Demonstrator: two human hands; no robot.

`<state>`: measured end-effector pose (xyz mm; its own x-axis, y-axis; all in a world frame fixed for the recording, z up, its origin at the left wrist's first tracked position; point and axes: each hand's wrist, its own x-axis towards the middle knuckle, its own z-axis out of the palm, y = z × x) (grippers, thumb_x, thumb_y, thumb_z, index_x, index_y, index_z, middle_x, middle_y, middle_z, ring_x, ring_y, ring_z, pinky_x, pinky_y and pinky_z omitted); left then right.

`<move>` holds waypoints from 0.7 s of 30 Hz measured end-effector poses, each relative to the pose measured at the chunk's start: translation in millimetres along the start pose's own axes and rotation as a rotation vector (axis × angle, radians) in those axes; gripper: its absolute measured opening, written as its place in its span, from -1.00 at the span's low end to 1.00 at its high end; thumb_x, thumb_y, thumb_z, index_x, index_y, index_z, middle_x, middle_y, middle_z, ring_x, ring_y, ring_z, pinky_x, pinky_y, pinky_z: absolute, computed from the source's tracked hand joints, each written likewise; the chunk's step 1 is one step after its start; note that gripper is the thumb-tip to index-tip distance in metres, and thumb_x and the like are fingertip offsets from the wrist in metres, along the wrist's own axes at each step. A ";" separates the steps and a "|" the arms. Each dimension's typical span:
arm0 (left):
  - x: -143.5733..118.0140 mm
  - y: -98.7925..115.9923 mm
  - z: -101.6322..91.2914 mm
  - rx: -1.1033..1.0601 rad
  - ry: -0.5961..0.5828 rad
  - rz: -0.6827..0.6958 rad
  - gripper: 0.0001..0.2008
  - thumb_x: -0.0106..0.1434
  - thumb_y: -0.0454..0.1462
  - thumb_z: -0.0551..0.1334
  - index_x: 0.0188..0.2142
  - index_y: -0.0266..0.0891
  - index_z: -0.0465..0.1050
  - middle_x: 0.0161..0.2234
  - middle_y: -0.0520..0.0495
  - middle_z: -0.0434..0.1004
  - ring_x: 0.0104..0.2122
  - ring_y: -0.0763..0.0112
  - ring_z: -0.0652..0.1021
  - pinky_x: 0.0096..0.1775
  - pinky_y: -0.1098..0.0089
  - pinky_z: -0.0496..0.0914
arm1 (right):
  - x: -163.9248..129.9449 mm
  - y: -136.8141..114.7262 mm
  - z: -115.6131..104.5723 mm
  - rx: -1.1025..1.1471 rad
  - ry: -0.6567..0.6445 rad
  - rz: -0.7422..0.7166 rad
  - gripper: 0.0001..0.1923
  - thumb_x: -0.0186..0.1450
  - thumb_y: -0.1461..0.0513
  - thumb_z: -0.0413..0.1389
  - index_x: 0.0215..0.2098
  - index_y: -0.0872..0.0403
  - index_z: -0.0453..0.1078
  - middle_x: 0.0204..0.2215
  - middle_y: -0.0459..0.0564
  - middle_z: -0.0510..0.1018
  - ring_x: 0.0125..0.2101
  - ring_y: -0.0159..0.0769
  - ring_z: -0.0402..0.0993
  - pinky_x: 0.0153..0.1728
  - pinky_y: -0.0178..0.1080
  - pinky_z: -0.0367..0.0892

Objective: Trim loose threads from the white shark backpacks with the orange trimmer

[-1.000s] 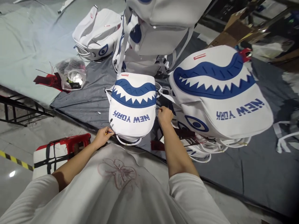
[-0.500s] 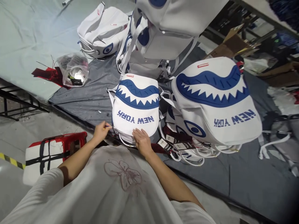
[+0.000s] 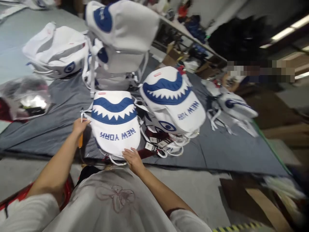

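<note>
In front of me lies a small white backpack with a blue toothed mouth and "NEW YORK" lettering, upside down to me. My left hand is at its left side, closed around a slim tool with an orange handle. The handle sticks out below the fist and a thin, metal-looking end above; its exact kind is unclear. My right hand rests with fingers stretched out on the backpack's near right edge, by the white top handle.
A larger matching backpack lies on more bags to the right, with hang tags beside it. Stacked white backpacks rise behind; another bag lies back left. A clear plastic bag sits left. A person is far right.
My view has swung to the right. My left hand has moved up along the backpack's left side, and the orange handle now shows. My right hand stays on the near edge.
</note>
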<state>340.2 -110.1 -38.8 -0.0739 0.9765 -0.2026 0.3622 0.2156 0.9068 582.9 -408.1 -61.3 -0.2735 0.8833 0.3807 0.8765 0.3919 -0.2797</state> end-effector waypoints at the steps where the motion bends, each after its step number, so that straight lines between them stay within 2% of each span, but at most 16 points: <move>1: -0.8 0.5 -4.0 0.033 0.007 0.005 -0.81 -0.05 -0.23 0.28 -0.41 -0.30 0.50 -0.62 0.06 0.36 -0.58 0.43 0.33 -0.43 0.41 0.25 | 1.8 4.4 -2.8 0.013 0.024 0.035 -0.63 0.36 0.35 0.01 0.08 0.02 0.42 -0.03 0.10 0.60 0.05 -0.20 0.48 0.08 -0.01 0.32; 3: -9.6 0.9 -14.6 0.104 0.056 0.063 -0.68 0.05 -0.19 0.24 -0.20 -0.28 0.55 -0.54 0.03 0.45 -0.56 0.39 0.38 -0.42 0.39 0.30 | 5.6 22.7 -19.8 0.000 0.137 0.146 -0.64 0.38 0.25 0.03 0.13 0.07 0.38 0.03 0.15 0.55 0.09 -0.22 0.44 0.07 -0.10 0.35; 5: -32.4 1.9 -23.0 0.201 0.064 0.182 -0.57 0.12 -0.16 0.19 -0.03 -0.23 0.52 -0.46 -0.01 0.52 -0.51 0.33 0.45 -0.38 0.35 0.36 | 7.9 52.5 -52.4 -0.136 0.318 0.337 -0.58 0.39 0.20 0.01 0.19 0.12 0.31 0.10 0.22 0.48 0.15 -0.18 0.36 0.12 -0.08 0.30; 6: -49.0 2.8 -24.1 0.242 0.032 0.258 -0.56 0.16 -0.12 0.17 -0.01 -0.22 0.53 -0.44 -0.03 0.53 -0.49 0.30 0.47 -0.36 0.33 0.38 | 8.4 70.3 -72.9 -0.257 0.407 0.457 -0.55 0.39 0.19 -0.01 0.22 0.15 0.27 0.14 0.27 0.43 0.19 -0.12 0.30 0.16 -0.01 0.25; 8: -87.2 4.3 -18.1 0.282 -0.124 0.398 -0.54 0.17 -0.05 0.15 -0.05 -0.22 0.56 -0.39 -0.08 0.57 -0.41 0.23 0.53 -0.31 0.30 0.42 | 9.6 107.8 -115.7 -0.537 0.503 0.759 -0.45 0.37 0.17 0.02 0.28 0.21 0.17 0.27 0.38 0.22 0.29 0.08 0.09 0.20 0.18 0.07; 9: -105.6 4.6 -11.6 0.278 -0.224 0.446 -0.53 0.17 -0.02 0.14 -0.06 -0.21 0.57 -0.35 -0.10 0.59 -0.37 0.20 0.55 -0.27 0.29 0.43 | 10.6 125.3 -135.8 -0.638 0.494 0.878 -0.37 0.34 0.17 0.05 0.32 0.25 0.11 0.32 0.42 0.09 0.32 0.16 -0.02 0.20 0.23 0.00; 10: -121.5 4.6 -4.1 0.267 -0.311 0.463 -0.53 0.17 -0.01 0.14 -0.07 -0.22 0.58 -0.32 -0.11 0.61 -0.34 0.19 0.55 -0.25 0.28 0.43 | 12.1 140.7 -153.7 -0.702 0.451 0.939 -0.34 0.32 0.18 0.07 0.33 0.25 0.08 0.33 0.43 0.07 0.31 0.19 -0.03 0.19 0.24 -0.01; 11: -134.1 4.3 3.2 0.249 -0.373 0.458 -0.51 0.17 0.00 0.13 -0.07 -0.22 0.57 -0.30 -0.12 0.62 -0.34 0.19 0.55 -0.24 0.28 0.43 | 13.9 153.2 -169.1 -0.727 0.376 0.967 -0.36 0.31 0.19 0.08 0.31 0.24 0.11 0.30 0.42 0.14 0.27 0.18 0.05 0.16 0.20 0.02; 13: -148.2 4.2 13.2 0.196 -0.415 0.406 -0.49 0.18 0.02 0.13 -0.05 -0.25 0.57 -0.31 -0.12 0.62 -0.39 0.23 0.53 -0.27 0.27 0.43 | 19.7 168.6 -193.0 -0.706 0.214 0.957 -0.52 0.32 0.23 0.06 0.17 0.25 0.29 0.11 0.37 0.41 0.09 0.08 0.30 0.04 0.02 0.15; 15: -150.2 6.4 14.7 0.112 -0.403 0.330 -0.46 0.16 0.05 0.16 -0.05 -0.27 0.56 -0.33 -0.13 0.62 -0.44 0.28 0.49 -0.36 0.31 0.41 | 30.2 171.1 -211.0 -0.672 0.127 0.933 -0.70 0.33 0.25 0.03 -0.04 0.24 0.44 -0.14 0.28 0.57 -0.13 -0.03 0.43 -0.14 -0.13 0.19; 17: -146.6 12.4 10.6 0.009 -0.391 0.233 -0.42 0.12 0.08 0.21 -0.03 -0.28 0.54 -0.29 -0.16 0.63 -0.47 0.32 0.47 -0.49 0.38 0.37 | 48.0 160.5 -227.6 -0.684 0.147 0.902 -0.77 0.35 0.25 0.01 -0.19 0.21 0.47 -0.29 0.21 0.59 -0.25 -0.09 0.44 -0.24 -0.18 0.15; 19: -142.8 22.5 6.3 -0.097 -0.391 0.138 -0.36 0.07 0.10 0.27 0.01 -0.27 0.50 -0.19 -0.22 0.63 -0.50 0.37 0.45 -0.58 0.43 0.32 | 72.3 135.6 -242.2 -0.731 0.224 0.809 -0.77 0.37 0.23 0.00 -0.25 0.19 0.46 -0.36 0.18 0.57 -0.29 -0.12 0.42 -0.27 -0.19 0.12; 21: -141.2 35.8 5.5 -0.192 -0.390 0.094 -0.31 0.05 0.11 0.31 0.07 -0.25 0.46 -0.07 -0.28 0.59 -0.52 0.43 0.46 -0.58 0.46 0.33 | 98.4 95.8 -247.0 -0.785 0.311 0.636 -0.77 0.38 0.24 -0.02 -0.30 0.17 0.45 -0.41 0.15 0.55 -0.32 -0.13 0.39 -0.28 -0.18 0.11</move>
<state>368.7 -240.3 20.3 0.3206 0.9243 -0.2069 0.1687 0.1592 0.9727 737.8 -347.1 167.1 0.3425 0.7190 0.6048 0.8635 -0.4946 0.0991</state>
